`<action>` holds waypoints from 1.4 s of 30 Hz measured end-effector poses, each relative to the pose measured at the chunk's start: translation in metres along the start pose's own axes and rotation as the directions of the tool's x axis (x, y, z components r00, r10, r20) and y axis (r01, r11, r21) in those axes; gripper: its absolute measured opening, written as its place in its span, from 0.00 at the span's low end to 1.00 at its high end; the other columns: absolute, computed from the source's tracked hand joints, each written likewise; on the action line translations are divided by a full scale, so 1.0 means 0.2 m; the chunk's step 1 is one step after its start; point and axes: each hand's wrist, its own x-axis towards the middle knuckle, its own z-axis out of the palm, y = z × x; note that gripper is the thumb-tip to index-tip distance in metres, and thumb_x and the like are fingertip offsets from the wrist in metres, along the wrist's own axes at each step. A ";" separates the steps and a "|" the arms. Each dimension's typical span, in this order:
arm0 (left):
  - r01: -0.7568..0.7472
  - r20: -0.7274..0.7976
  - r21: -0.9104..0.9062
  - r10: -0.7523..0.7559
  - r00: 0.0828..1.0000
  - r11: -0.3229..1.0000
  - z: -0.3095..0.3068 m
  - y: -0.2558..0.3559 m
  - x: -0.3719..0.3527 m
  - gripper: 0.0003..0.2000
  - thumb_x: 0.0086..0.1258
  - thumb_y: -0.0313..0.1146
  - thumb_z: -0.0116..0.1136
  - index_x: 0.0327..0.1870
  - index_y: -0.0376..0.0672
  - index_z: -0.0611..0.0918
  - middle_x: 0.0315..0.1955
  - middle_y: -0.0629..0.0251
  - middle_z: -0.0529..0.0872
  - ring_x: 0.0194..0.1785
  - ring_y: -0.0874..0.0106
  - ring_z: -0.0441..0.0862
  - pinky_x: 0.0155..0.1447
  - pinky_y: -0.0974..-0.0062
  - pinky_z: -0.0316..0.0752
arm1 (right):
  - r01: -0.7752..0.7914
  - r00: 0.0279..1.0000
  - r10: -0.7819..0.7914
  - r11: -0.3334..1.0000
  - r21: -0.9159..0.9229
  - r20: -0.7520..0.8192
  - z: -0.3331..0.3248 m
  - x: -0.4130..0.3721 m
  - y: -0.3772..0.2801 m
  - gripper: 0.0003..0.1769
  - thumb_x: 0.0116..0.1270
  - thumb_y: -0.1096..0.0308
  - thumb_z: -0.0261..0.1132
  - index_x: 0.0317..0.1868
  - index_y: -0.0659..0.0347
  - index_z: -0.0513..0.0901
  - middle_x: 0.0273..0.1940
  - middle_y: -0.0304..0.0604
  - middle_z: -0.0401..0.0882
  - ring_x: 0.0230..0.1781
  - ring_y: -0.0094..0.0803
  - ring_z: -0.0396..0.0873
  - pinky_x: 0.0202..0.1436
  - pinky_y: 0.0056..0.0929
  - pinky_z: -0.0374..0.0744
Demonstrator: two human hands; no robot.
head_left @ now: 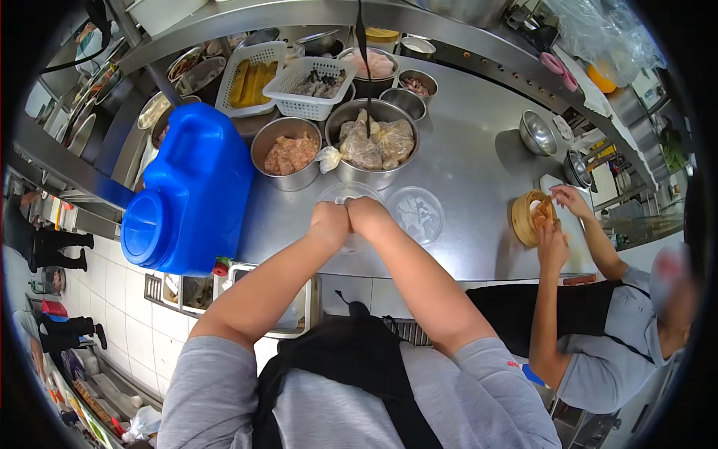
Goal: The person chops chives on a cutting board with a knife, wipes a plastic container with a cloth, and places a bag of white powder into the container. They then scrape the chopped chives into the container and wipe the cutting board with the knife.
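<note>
My left hand (330, 224) and my right hand (367, 215) meet, closed and touching, over a clear round plastic container (329, 194) on the steel counter. Something small and whitish shows between them, too hidden to name. Just right of my right hand lies another clear round plastic piece (416, 215). Beyond my hands stands a steel bowl (351, 117) holding plastic-bagged food (378, 142). To its left is a steel pot of minced meat (290, 154), with a knotted bag end beside it.
A blue jug (194, 187) stands on the left. White baskets (310, 86) and steel bowls line the back under a shelf (299, 13). At the right, a co-worker's hands (553, 232) hold food over a bamboo steamer (523, 218). A steel bowl (537, 133) sits beyond.
</note>
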 end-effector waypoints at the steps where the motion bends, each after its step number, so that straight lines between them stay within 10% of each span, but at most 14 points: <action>1: 0.002 0.004 -0.001 -0.002 1.000 1.000 -0.01 0.00 0.00 0.07 0.66 0.32 0.59 0.37 0.47 0.90 0.40 0.64 0.92 0.45 0.65 0.90 0.43 0.69 0.83 | -0.090 0.990 0.085 0.995 0.043 0.116 -0.03 0.01 -0.02 0.17 0.66 0.71 0.59 0.55 0.62 0.81 0.46 0.60 0.86 0.46 0.49 0.87 0.51 0.43 0.84; 9: 0.138 0.118 -0.032 -0.133 0.984 0.990 0.03 0.05 0.07 0.17 0.67 0.38 0.63 0.56 0.49 0.85 0.57 0.67 0.87 0.52 0.69 0.88 0.49 0.68 0.81 | -0.205 0.950 0.205 0.978 -0.023 0.235 -0.03 -0.01 -0.06 0.25 0.71 0.68 0.61 0.67 0.61 0.70 0.69 0.52 0.71 0.65 0.48 0.77 0.62 0.41 0.81; 12: 0.120 0.124 -0.021 -0.116 0.985 0.993 0.03 0.04 0.07 0.14 0.68 0.37 0.61 0.53 0.48 0.87 0.54 0.67 0.88 0.53 0.68 0.88 0.48 0.70 0.82 | -0.223 0.969 0.228 0.973 -0.064 0.094 0.06 0.00 -0.06 0.21 0.72 0.66 0.57 0.64 0.61 0.72 0.60 0.57 0.79 0.58 0.49 0.82 0.56 0.43 0.83; 21: -0.101 -0.137 -0.230 0.070 0.988 0.968 0.00 -0.06 0.04 0.10 0.66 0.33 0.61 0.44 0.43 0.89 0.48 0.57 0.90 0.51 0.61 0.89 0.52 0.64 0.83 | -0.228 0.927 0.275 0.953 -0.197 0.256 0.21 0.10 -0.05 0.31 0.65 0.66 0.70 0.69 0.57 0.73 0.73 0.43 0.69 0.68 0.42 0.75 0.60 0.37 0.83; 24: -0.101 0.104 -0.096 0.111 0.988 0.990 -0.03 -0.05 0.05 0.11 0.65 0.34 0.62 0.45 0.43 0.89 0.49 0.56 0.90 0.50 0.61 0.89 0.52 0.63 0.83 | -0.494 0.842 0.494 0.868 -0.058 0.217 0.26 0.12 -0.07 0.32 0.65 0.63 0.71 0.70 0.53 0.74 0.73 0.39 0.69 0.68 0.36 0.75 0.58 0.33 0.83; 26: -0.089 0.138 -0.075 0.099 0.985 0.993 -0.03 -0.02 0.07 0.12 0.64 0.35 0.63 0.45 0.43 0.89 0.48 0.56 0.90 0.50 0.61 0.89 0.51 0.62 0.83 | -0.171 0.943 0.249 0.932 -0.318 0.222 0.27 0.07 -0.06 0.21 0.71 0.64 0.57 0.62 0.56 0.82 0.66 0.47 0.78 0.65 0.39 0.78 0.62 0.36 0.81; 30: -0.063 0.248 -0.017 0.065 0.967 0.998 -0.07 0.01 0.08 0.12 0.64 0.35 0.63 0.47 0.44 0.89 0.48 0.56 0.90 0.51 0.62 0.89 0.50 0.61 0.83 | -0.124 0.948 0.229 0.904 -0.409 0.220 0.43 0.20 0.07 0.22 0.71 0.64 0.57 0.62 0.59 0.81 0.64 0.49 0.79 0.64 0.40 0.79 0.62 0.37 0.80; 33: -0.034 0.066 -0.101 0.041 0.997 0.994 -0.01 -0.04 0.11 0.12 0.62 0.34 0.65 0.45 0.42 0.89 0.44 0.60 0.91 0.48 0.62 0.89 0.49 0.60 0.83 | -0.157 0.969 0.166 0.986 -0.063 0.184 -0.03 -0.16 -0.05 0.19 0.69 0.70 0.55 0.56 0.64 0.84 0.61 0.54 0.80 0.59 0.47 0.81 0.58 0.41 0.80; 37: -0.206 -0.230 -0.287 0.141 0.963 0.936 -0.14 -0.22 -0.14 0.16 0.62 0.33 0.65 0.51 0.41 0.87 0.41 0.58 0.90 0.44 0.57 0.88 0.49 0.59 0.82 | 0.250 0.952 -0.222 0.962 0.114 -0.212 -0.37 -0.58 0.11 0.15 0.69 0.69 0.60 0.53 0.65 0.84 0.51 0.57 0.83 0.57 0.55 0.79 0.58 0.42 0.79; 39: -0.138 -0.539 -0.624 -0.296 0.789 0.769 -0.12 -0.22 -0.32 0.22 0.63 0.32 0.63 0.60 0.43 0.81 0.44 0.53 0.86 0.47 0.52 0.85 0.49 0.58 0.81 | 0.227 0.923 -0.131 0.944 0.238 -0.362 -0.28 -0.70 0.27 0.21 0.68 0.63 0.65 0.58 0.65 0.80 0.56 0.58 0.80 0.60 0.56 0.76 0.62 0.43 0.76; 42: 0.077 -0.467 -0.756 -0.617 0.633 0.651 0.22 -0.12 -0.31 0.27 0.65 0.27 0.57 0.68 0.42 0.72 0.51 0.46 0.83 0.55 0.51 0.82 0.58 0.61 0.78 | 0.054 0.946 -0.057 0.998 -0.020 -0.319 0.22 -0.73 0.55 0.45 0.58 0.50 0.74 0.72 0.59 0.68 0.71 0.56 0.66 0.73 0.56 0.63 0.72 0.57 0.66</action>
